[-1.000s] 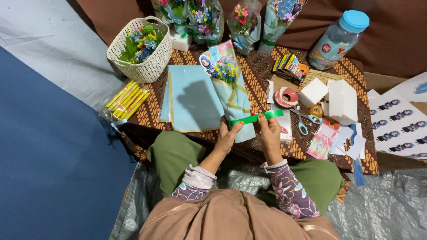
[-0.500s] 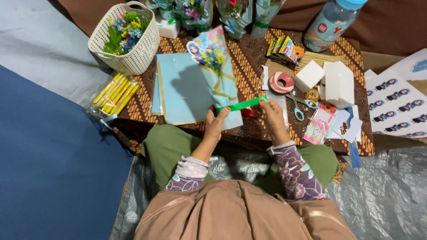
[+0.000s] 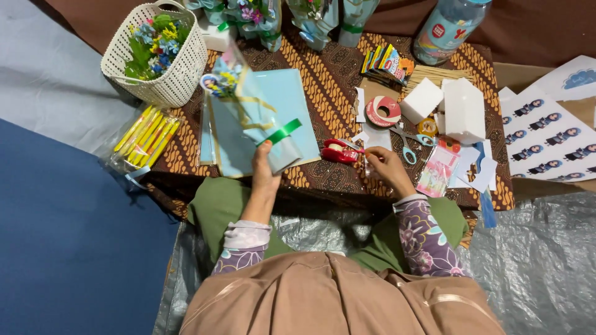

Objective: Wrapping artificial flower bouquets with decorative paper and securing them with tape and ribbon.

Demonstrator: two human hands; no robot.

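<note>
My left hand point(image 3: 266, 170) is clamped around the narrow foot of the wrapped bouquet point(image 3: 248, 115), fingers closed on the pale blue paper so the cone stands tilted up and away from me, flowers at the far end. A green ribbon point(image 3: 280, 132) crosses the wrap just above my grip, and holding below it looks like the way to keep the band from slipping. My right hand point(image 3: 382, 166) sits lower to the right, fingertips pinched together on something small and clear that I cannot make out, just beside the red tape dispenser point(image 3: 338, 151). Beyond that hand lie scissors point(image 3: 406, 141) and white foam blocks point(image 3: 462, 108). Far left of my grip, a white basket point(image 3: 180, 74) holds loose flowers.
</note>
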